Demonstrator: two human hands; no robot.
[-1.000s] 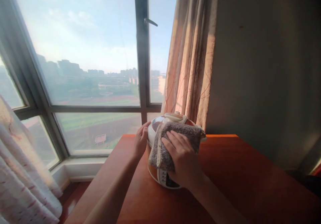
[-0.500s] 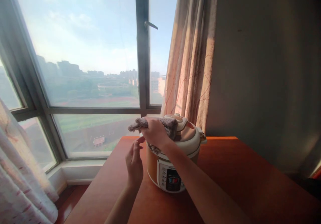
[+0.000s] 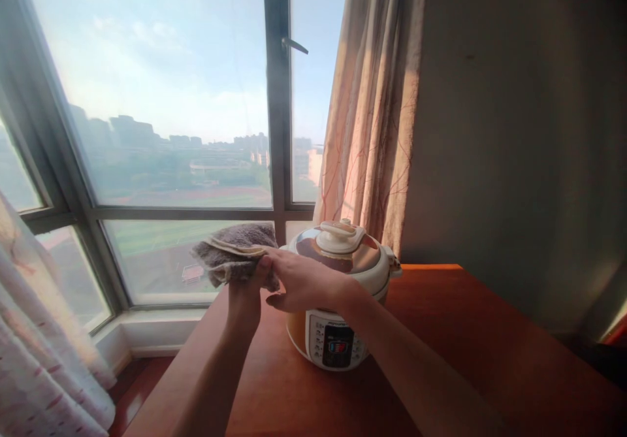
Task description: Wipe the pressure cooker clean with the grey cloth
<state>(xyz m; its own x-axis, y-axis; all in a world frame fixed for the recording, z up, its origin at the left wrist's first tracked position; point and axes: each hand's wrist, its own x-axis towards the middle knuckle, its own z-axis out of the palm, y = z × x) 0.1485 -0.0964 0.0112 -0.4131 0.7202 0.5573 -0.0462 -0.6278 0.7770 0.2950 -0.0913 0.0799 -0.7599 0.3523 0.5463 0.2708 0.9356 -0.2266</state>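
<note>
A folded grey towel (image 3: 240,244) with a pale edge is raised to the left of the electric pressure cooker (image 3: 298,332). My left hand (image 3: 247,293) grips it from below, thumb pressed on its near side. Reaching in front of the cooker, my right hand (image 3: 304,280) has its fingers stretched against the towel's right end and its thumb spread below. Part of those fingertips is hidden at the towel. The cooker stands upright on the table with its white-handled lid (image 3: 340,234) on and its control panel (image 3: 337,345) facing me.
The cooker rests on a reddish-brown wooden table (image 3: 441,332). Behind it are a large window (image 3: 171,84) and a beige curtain (image 3: 372,110). Another curtain (image 3: 44,352) hangs at the left, and a dark wall (image 3: 499,162) is on the right.
The towel has moved left off the cooker's lid, leaving the lid handle in view. My left hand has risen and taken hold of it. My right hand has shifted slightly lower, its fingers straighter.
</note>
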